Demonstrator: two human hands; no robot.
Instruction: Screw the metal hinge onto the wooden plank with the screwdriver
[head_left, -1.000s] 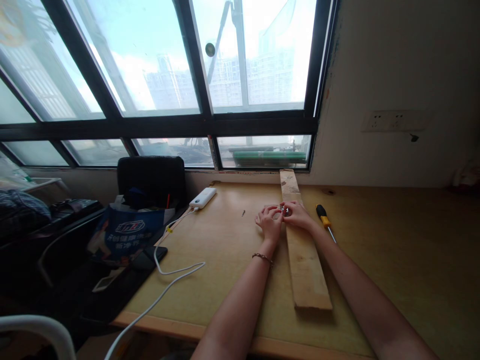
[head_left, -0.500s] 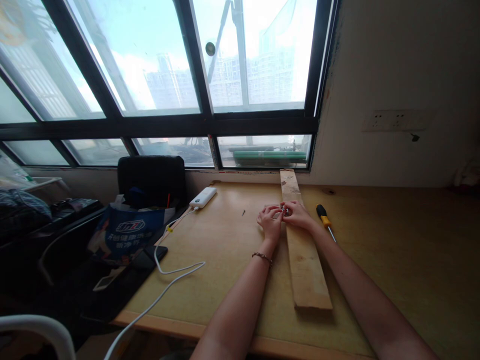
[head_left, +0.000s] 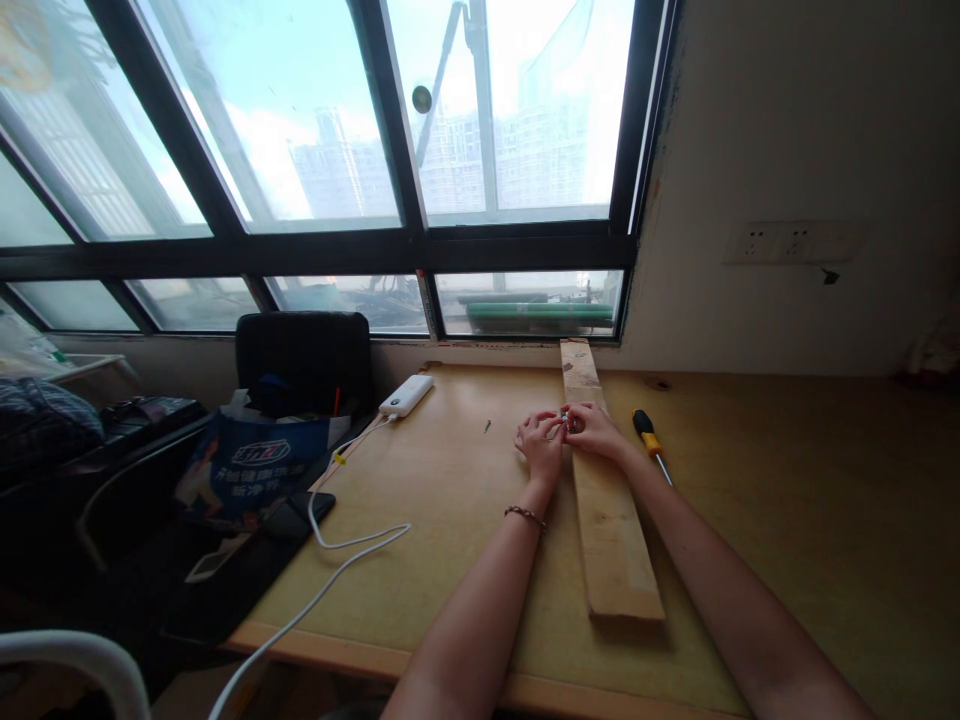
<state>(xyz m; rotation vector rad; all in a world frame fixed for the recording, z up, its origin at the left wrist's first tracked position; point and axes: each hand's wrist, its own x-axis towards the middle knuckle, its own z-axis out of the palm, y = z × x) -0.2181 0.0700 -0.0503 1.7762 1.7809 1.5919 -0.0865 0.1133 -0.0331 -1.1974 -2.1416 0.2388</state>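
A long wooden board [head_left: 615, 540] lies lengthwise on the table, and both hands meet over its far half. My left hand [head_left: 541, 442] comes in from the board's left side, its fingertips pinched together. My right hand [head_left: 595, 432] rests over the board with bent fingers. Between the two sets of fingertips is a small shiny metal part [head_left: 574, 424], too small and too covered to name. To the left of my left hand lies a small screw [head_left: 487, 426]. A yellow and black screwdriver [head_left: 648, 436] lies just right of the board.
A white power bank [head_left: 406, 396] with a white cable [head_left: 367, 541] lies along the left side of the table [head_left: 435, 560]. Beyond that edge are a black chair [head_left: 303, 360] and a blue bag [head_left: 259, 470]. The window and wall bound the table's far side.
Almost nothing differs. The fingertips have shifted very slightly around the small metal part, while the board, screw and screwdriver stay where they were.
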